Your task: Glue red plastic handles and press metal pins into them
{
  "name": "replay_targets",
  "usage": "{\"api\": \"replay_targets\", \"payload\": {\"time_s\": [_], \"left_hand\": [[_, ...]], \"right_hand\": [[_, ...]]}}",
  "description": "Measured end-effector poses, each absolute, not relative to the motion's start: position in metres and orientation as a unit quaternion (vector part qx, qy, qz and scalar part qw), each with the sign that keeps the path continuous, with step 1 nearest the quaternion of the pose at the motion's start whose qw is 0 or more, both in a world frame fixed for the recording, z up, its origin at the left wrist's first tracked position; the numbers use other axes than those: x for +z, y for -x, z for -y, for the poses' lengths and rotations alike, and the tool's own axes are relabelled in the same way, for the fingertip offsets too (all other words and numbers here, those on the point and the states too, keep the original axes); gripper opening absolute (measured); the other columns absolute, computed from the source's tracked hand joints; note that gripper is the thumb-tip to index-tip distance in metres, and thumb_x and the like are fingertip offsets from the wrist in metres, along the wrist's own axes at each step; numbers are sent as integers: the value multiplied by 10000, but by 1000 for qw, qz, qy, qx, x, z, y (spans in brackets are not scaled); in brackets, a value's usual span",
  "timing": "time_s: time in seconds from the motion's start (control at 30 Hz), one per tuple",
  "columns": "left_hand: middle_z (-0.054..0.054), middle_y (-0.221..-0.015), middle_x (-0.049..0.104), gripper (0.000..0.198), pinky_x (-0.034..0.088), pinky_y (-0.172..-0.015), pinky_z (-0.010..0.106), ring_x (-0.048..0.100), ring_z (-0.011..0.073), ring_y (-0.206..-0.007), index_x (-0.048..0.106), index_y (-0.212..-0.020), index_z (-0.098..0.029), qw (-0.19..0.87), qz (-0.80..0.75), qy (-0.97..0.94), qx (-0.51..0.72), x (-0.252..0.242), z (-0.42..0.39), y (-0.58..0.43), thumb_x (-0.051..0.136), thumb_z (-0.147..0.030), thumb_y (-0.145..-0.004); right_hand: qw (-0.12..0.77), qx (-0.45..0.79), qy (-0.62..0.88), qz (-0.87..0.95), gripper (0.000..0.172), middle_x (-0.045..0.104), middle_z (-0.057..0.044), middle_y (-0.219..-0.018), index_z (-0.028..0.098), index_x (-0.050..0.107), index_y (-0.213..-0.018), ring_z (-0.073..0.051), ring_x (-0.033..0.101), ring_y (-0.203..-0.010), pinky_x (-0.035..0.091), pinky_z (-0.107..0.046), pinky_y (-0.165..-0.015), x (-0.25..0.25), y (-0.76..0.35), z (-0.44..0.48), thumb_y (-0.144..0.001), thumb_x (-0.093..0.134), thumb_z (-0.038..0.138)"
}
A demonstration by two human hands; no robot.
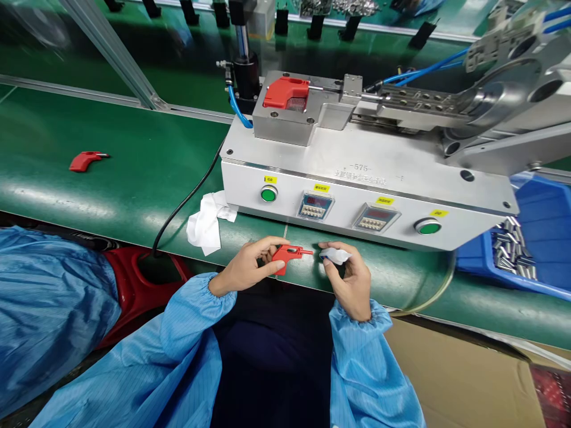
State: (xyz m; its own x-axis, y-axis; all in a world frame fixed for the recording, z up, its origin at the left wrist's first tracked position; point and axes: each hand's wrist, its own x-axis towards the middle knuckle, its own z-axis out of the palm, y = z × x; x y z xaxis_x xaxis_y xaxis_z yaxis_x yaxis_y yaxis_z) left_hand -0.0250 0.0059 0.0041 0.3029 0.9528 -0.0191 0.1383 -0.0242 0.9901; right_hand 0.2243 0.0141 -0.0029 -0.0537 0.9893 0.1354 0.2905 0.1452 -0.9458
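Note:
My left hand (247,266) grips a red gun-shaped plastic handle (282,255), its thin red nose pointing right. A small metallic piece shows in the handle's top. A short gap to the right, my right hand (355,286) pinches a crumpled white cloth (338,255) between thumb and fingers; a small bluish bit shows at its edge, too small to name. Both hands are over the bench's front edge, below the machine (285,181). A similar red handle (279,93) sits in the metal fixture on top, with a metal rod meeting its right end.
On the green bench (147,160), another red handle with a dark tip (84,161) lies at left. A white rag (207,223) lies beside a black cable (190,196). A blue bin (477,255) holds metal tubes at right. A person's blue sleeve (53,315) and red stool (147,273) are left.

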Motion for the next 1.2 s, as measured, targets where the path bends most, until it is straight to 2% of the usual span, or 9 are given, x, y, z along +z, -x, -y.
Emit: {"api": "replay_targets", "payload": {"time_s": [0.37, 0.6, 1.2], "left_hand": [[-9, -828, 666, 400, 534, -669, 239, 660, 137, -713, 658, -1325, -179, 543, -447, -593, 393, 3, -4, 25, 698, -364, -972], [-18, -796, 658, 385, 521, -642, 229, 605, 120, -665, 670, -1304, -186, 532, -451, -604, 387, 3, -5, 25, 701, -385, -976], [-12, -816, 663, 399, 521, -664, 227, 611, 123, -691, 677, -1320, -173, 526, -461, -601, 387, 3, -3, 25, 686, -364, -969]], "right_hand": [[442, 391, 523, 615, 226, 782, -73, -1120, 265, 685, -1181, -262, 742, -1045, 570, -427, -935, -3, -224, -15, -959, 664, 301], [448, 390, 522, 612, 222, 785, -76, -1139, 260, 675, -1172, -255, 737, -1068, 561, -426, -972, -3, -223, -14, -951, 651, 252], [432, 373, 534, 624, 218, 781, -85, -1129, 250, 668, -1177, -259, 741, -1052, 575, -415, -933, -3, -223, -15, -968, 644, 310]]}}
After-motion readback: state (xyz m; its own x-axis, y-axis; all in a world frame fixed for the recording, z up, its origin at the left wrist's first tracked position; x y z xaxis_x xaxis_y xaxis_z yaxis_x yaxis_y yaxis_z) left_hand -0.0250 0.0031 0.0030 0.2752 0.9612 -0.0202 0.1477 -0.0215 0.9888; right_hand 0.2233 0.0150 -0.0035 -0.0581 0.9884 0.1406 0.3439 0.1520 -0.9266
